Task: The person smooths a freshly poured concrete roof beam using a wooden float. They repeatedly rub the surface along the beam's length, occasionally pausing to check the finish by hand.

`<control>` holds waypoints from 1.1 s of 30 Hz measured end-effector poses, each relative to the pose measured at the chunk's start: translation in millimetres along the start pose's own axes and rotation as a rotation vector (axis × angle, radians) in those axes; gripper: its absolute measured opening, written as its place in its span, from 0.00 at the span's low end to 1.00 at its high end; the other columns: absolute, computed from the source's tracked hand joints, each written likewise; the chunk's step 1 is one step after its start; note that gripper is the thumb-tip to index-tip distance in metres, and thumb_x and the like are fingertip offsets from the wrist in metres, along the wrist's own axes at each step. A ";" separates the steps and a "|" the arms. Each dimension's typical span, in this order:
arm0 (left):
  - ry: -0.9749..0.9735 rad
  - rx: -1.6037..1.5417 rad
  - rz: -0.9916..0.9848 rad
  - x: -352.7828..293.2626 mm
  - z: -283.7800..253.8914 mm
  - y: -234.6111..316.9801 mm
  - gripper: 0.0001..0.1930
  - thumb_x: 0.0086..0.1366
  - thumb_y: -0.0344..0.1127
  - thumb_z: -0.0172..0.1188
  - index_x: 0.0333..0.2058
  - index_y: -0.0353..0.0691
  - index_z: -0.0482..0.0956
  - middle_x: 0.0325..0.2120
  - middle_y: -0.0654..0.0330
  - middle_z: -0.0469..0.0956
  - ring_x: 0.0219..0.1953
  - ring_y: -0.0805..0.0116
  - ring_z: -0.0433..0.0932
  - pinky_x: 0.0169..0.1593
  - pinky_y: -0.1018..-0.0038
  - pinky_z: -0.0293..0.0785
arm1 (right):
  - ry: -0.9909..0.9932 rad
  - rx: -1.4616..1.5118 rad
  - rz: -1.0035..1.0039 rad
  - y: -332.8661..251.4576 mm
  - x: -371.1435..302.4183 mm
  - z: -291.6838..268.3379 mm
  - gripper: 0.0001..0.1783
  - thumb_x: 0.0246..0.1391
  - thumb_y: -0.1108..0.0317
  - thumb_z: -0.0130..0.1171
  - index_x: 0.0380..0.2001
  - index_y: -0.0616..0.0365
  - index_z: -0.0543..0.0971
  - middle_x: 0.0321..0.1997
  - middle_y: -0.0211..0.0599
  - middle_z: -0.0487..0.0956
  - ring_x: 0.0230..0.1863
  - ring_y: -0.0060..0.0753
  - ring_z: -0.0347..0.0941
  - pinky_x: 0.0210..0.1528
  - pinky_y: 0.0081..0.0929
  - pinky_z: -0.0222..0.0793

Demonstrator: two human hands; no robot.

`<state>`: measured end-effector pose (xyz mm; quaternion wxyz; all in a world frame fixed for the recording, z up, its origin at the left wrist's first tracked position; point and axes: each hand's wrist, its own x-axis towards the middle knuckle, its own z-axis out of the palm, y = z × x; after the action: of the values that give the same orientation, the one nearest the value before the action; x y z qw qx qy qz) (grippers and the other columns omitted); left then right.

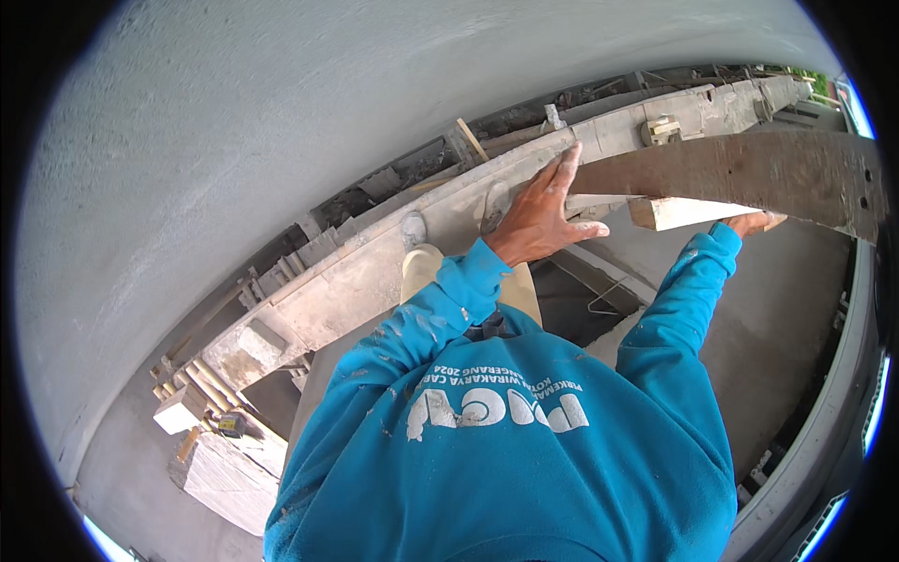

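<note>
The left hand (541, 214) reaches forward, thumb and fingers spread wide at the brown board's (721, 171) end; the right hand (747, 223) stretches out to a pale timber (688, 214), its grip unclear. A dusty walkway plank (328, 304) follows a grey wall (281, 103). The board, scuffed, with holes at its far end, extends rightward from near the plank's near edge.

The near blue sweatshirt (506, 496) bears large rounded white letters (496, 410) across its front, with smaller white lines of words and a year (501, 377) on their far side
</note>
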<state>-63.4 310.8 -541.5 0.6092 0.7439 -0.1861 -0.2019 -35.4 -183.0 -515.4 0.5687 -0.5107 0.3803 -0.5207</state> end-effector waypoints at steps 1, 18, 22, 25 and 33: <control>0.005 -0.025 0.076 -0.9 6.1 3.1 0.62 0.52 0.56 0.74 0.73 0.33 0.43 0.70 0.40 0.54 0.72 0.43 0.55 0.74 0.58 0.55 | -0.003 -0.016 0.000 -1.7 -0.4 -6.9 0.34 0.63 0.44 0.39 0.58 0.61 0.72 0.55 0.49 0.77 0.52 0.49 0.76 0.56 0.46 0.76; 0.106 -0.137 0.214 2.3 37.6 -1.6 0.70 0.45 0.56 0.78 0.73 0.33 0.36 0.71 0.37 0.47 0.72 0.39 0.50 0.75 0.57 0.53 | 0.149 -0.108 -0.083 -21.0 -85.8 0.0 0.31 0.54 0.45 0.52 0.51 0.57 0.77 0.54 0.48 0.78 0.54 0.46 0.73 0.56 0.45 0.70; 0.191 -0.126 0.304 5.7 45.0 -6.4 0.68 0.43 0.55 0.80 0.71 0.32 0.42 0.69 0.35 0.50 0.71 0.39 0.53 0.74 0.57 0.54 | 0.004 0.011 -0.013 -29.5 -88.7 -10.3 0.37 0.46 0.45 0.59 0.56 0.58 0.75 0.63 0.49 0.73 0.67 0.50 0.65 0.70 0.45 0.59; 0.152 -0.166 0.276 4.3 50.9 -7.7 0.67 0.42 0.54 0.80 0.70 0.30 0.44 0.67 0.33 0.53 0.70 0.37 0.56 0.74 0.56 0.55 | -0.029 0.022 -0.018 -30.6 -86.0 -12.8 0.37 0.47 0.46 0.58 0.56 0.58 0.75 0.63 0.49 0.73 0.66 0.50 0.66 0.69 0.45 0.60; 0.191 -0.095 0.328 -11.7 55.5 -13.2 0.68 0.40 0.51 0.82 0.68 0.26 0.44 0.63 0.30 0.56 0.67 0.35 0.58 0.72 0.54 0.57 | -0.070 -0.010 -0.046 -36.7 -92.0 -22.2 0.35 0.49 0.47 0.57 0.56 0.59 0.76 0.62 0.49 0.74 0.64 0.49 0.67 0.67 0.45 0.62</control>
<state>-102.2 273.3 -563.4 0.6834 0.6897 -0.2365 -0.0370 -79.8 -94.6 -492.9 0.5671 -0.5401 0.3510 -0.5134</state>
